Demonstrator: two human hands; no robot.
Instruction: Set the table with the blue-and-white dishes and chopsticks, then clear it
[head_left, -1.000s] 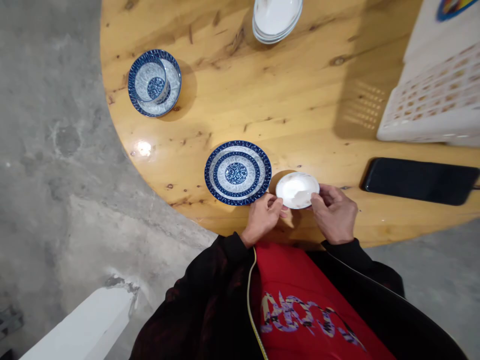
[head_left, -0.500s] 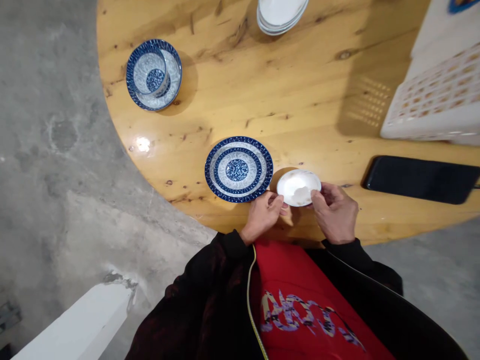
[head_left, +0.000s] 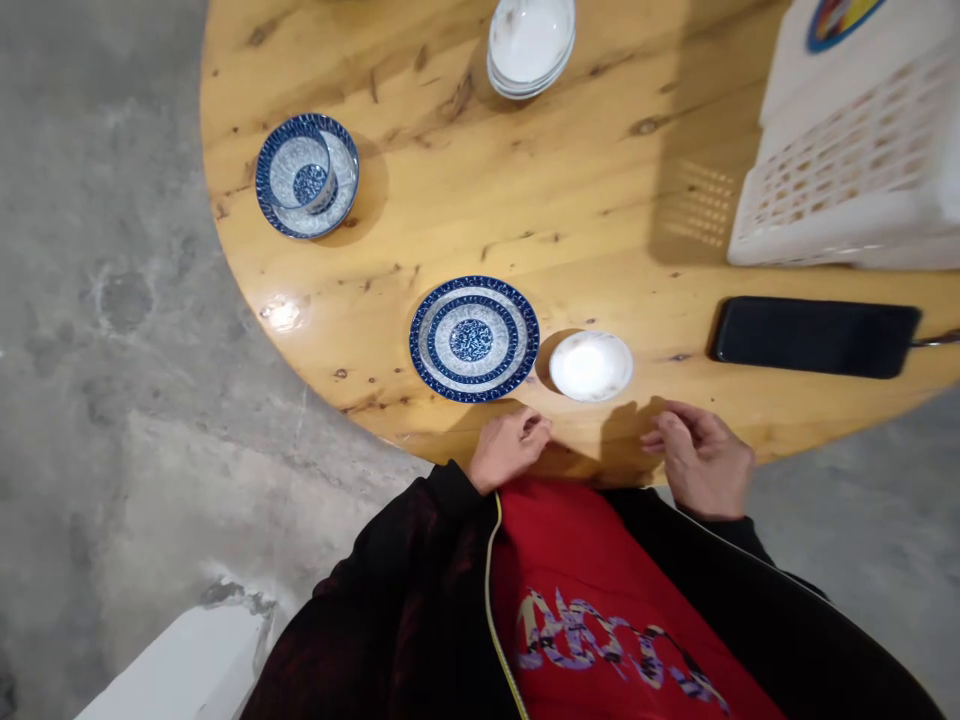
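A small white bowl (head_left: 591, 367) rests on the wooden table, just right of a blue-and-white patterned plate (head_left: 474, 339). My left hand (head_left: 511, 446) lies at the table's near edge below the plate, its fingers curled together with nothing in them. Below and to the right of the bowl is my right hand (head_left: 706, 457), apart from it, with loosely bent fingers and nothing held. Neither hand touches the bowl or the plate.
A patterned cup (head_left: 301, 172) sits tilted inside a blue-rimmed bowl (head_left: 346, 190) at far left. Stacked white bowls (head_left: 531, 45) stand at the back. To the right are a white perforated basket (head_left: 840, 190) and a black phone (head_left: 816, 338) with a cable. The table (head_left: 420, 450) has a curved edge.
Both hands have let go of the small white bowl, which now stands beside the plate. My right hand has drawn back to the right and my left hand slightly toward me. The view has shifted.
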